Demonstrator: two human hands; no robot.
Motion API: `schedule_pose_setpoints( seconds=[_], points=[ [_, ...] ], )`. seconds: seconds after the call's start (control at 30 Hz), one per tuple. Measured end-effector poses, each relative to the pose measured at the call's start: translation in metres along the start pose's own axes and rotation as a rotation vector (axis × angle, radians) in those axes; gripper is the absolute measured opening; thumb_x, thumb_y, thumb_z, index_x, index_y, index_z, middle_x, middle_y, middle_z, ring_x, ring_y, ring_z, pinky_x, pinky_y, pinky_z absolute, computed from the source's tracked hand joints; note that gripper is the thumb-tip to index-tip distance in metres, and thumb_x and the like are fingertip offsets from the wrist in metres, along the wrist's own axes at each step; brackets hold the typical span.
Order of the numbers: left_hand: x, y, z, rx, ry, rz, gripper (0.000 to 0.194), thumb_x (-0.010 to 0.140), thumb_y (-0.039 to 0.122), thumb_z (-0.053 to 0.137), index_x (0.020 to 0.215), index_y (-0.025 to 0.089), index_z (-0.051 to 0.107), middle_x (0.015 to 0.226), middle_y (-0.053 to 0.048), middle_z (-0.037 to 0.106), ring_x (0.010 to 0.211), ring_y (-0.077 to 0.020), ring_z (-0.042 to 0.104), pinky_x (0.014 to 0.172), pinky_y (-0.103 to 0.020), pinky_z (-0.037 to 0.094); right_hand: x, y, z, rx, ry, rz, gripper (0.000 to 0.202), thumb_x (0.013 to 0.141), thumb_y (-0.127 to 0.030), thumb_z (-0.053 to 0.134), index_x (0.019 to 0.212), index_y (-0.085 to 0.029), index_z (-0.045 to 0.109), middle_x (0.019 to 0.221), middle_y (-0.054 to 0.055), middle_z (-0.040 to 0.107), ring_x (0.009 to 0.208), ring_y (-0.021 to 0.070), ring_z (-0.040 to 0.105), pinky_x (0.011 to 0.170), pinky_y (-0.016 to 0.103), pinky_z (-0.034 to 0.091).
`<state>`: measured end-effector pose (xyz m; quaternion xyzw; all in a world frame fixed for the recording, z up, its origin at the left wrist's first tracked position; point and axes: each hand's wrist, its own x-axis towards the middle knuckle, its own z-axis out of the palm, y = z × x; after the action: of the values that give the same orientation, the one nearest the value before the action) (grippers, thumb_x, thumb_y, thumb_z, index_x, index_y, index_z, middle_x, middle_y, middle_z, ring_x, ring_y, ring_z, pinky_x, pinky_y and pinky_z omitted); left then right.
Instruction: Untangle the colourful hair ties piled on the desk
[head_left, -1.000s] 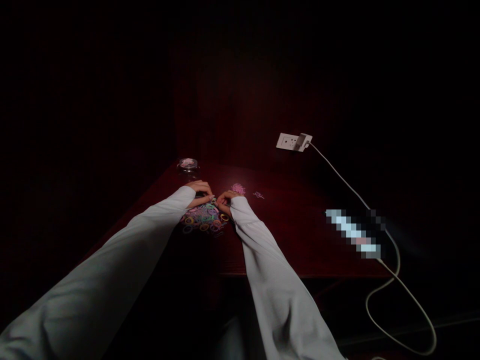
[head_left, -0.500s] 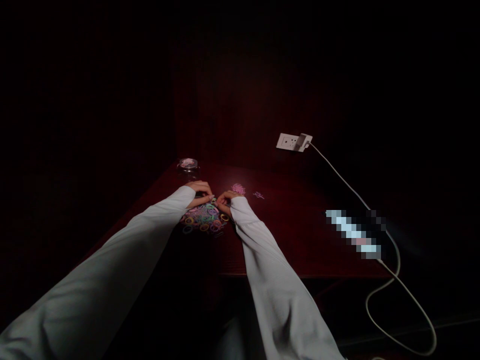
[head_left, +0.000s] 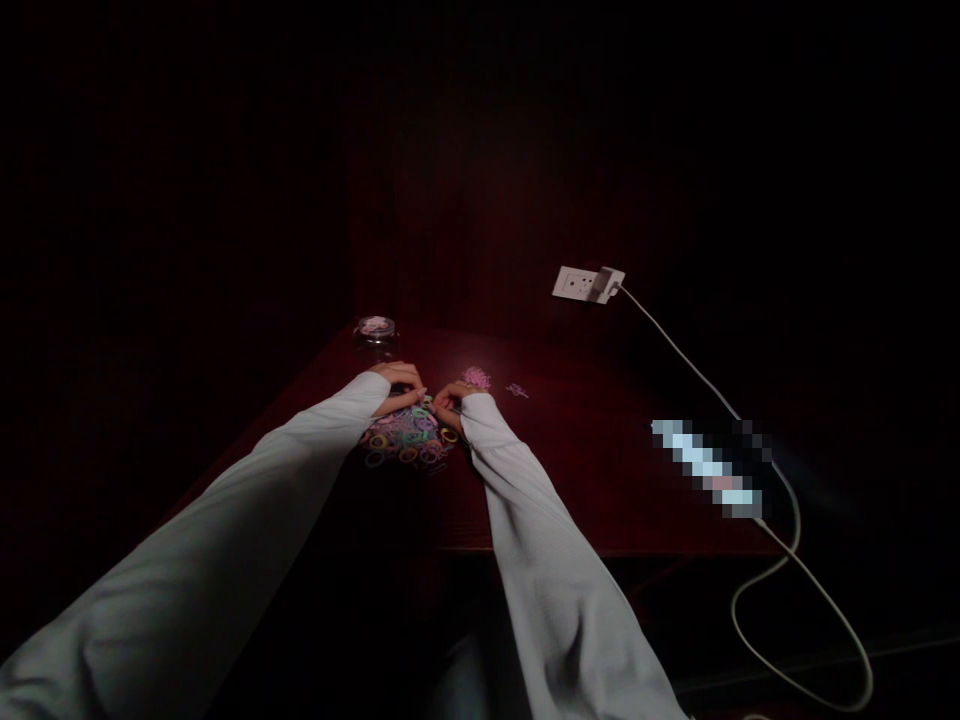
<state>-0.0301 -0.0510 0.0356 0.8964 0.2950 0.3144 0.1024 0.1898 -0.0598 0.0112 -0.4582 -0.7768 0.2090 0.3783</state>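
A pile of small coloured bands (head_left: 409, 437), green, yellow, pink and purple, lies on the dark red table. My left hand (head_left: 403, 383) is at the pile's upper left edge, thumb and fingers pinched together on something too small to make out. Close to its right, my right hand (head_left: 448, 400) has its fingers pressed together at the upper right of the pile; what they hold is hidden. Just behind my right hand sits a small heap of pink bands (head_left: 476, 377), with a few purple bands (head_left: 517, 390) to its right.
A clear jar (head_left: 376, 340) with a pinkish lid stands at the table's back left corner. On the right lies a blurred-out device (head_left: 705, 462) with a white cable (head_left: 799, 520) running to a wall socket (head_left: 576, 284). The table's front edge (head_left: 622, 553) shows.
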Motion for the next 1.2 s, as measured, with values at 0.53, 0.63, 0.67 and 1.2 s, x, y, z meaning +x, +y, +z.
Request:
schedule_pose_setpoints(
  seconds=[0.53, 0.63, 0.67, 1.2],
  points=[
    [-0.001, -0.001, 0.001, -0.022, 0.007, 0.009, 0.032, 0.104, 0.037, 0.058, 0.086, 0.02, 0.078, 0.092, -0.005, 0.076, 0.084, -0.0186, 0.066, 0.087, -0.031, 0.05, -0.012, 0.0, -0.015, -0.018, 0.034, -0.125, 0.003, 0.086, -0.019, 0.077, 0.084, -0.021, 0.077, 0.084, 0.0, 0.07, 0.072, 0.0123, 0.061, 0.075, 0.025, 0.051],
    [-0.002, -0.002, 0.003, -0.027, 0.016, -0.001, 0.032, 0.105, 0.037, 0.058, 0.087, 0.02, 0.079, 0.093, -0.005, 0.077, 0.084, -0.0178, 0.067, 0.085, -0.03, 0.049, -0.011, 0.006, -0.028, -0.11, 0.068, -0.08, 0.005, 0.087, -0.022, 0.078, 0.082, -0.022, 0.076, 0.084, 0.0, 0.072, 0.077, 0.0146, 0.063, 0.077, 0.026, 0.049],
    [-0.002, -0.003, 0.003, -0.03, 0.016, -0.004, 0.033, 0.105, 0.037, 0.058, 0.087, 0.02, 0.079, 0.094, -0.005, 0.077, 0.084, -0.0175, 0.067, 0.085, -0.029, 0.049, -0.011, 0.01, -0.034, -0.159, 0.098, -0.042, 0.005, 0.086, -0.022, 0.079, 0.082, -0.022, 0.076, 0.085, 0.0, 0.072, 0.08, 0.0156, 0.064, 0.079, 0.026, 0.048],
    [-0.002, -0.034, 0.016, 0.02, -0.002, -0.082, 0.039, 0.104, 0.047, 0.055, 0.084, 0.022, 0.077, 0.09, -0.004, 0.077, 0.09, -0.0205, 0.068, 0.089, -0.032, 0.048, -0.04, 0.042, -0.098, -0.643, 0.43, 0.538, 0.021, 0.101, -0.039, 0.071, 0.103, -0.021, 0.082, 0.115, 0.012, 0.079, 0.116, 0.0304, 0.058, 0.092, 0.038, 0.033]
  ],
)
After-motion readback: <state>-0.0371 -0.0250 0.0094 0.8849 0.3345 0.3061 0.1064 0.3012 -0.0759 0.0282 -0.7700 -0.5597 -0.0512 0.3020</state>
